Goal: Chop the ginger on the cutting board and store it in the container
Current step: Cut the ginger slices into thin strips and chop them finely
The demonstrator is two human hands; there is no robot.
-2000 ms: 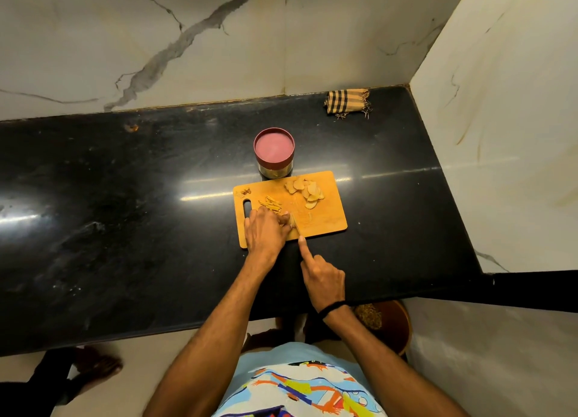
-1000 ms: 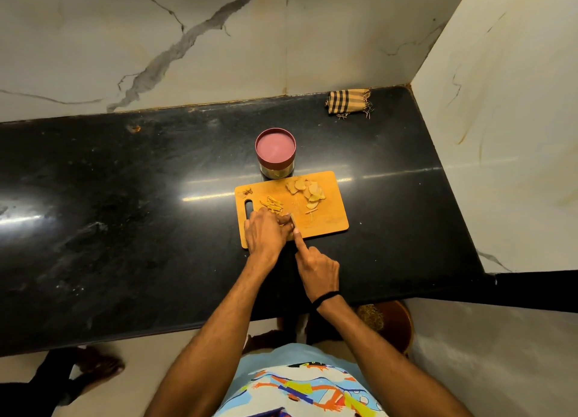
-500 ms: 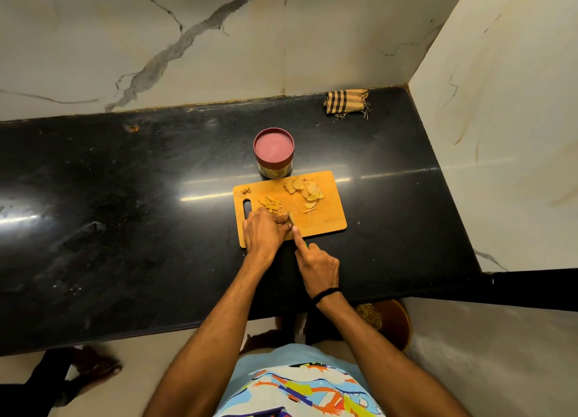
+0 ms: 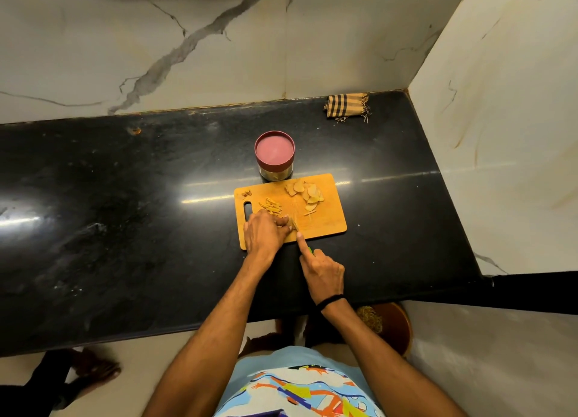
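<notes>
The light is warm and a bit dim. The black bench point(image 4: 131, 244) is shiny, with a long bright streak across its middle and a white glow at its left end. The cutting board point(image 4: 325, 219) looks sharp. Straight lines bend near the edges, and the corners look soft.

The left grip point(image 4: 264, 233) covers the ginger piece under its curled fingers. Just right of it and nearer the person, the right grip point(image 4: 322, 268) hides most of the knife point(image 4: 309, 250); only a green speck of handle shows, and the blade is too thin to trace. Beyond the left grip, brownish scraps point(image 4: 245, 194) are too small to identify. The tabletop point(image 4: 125, 229) runs off the left edge.
</notes>
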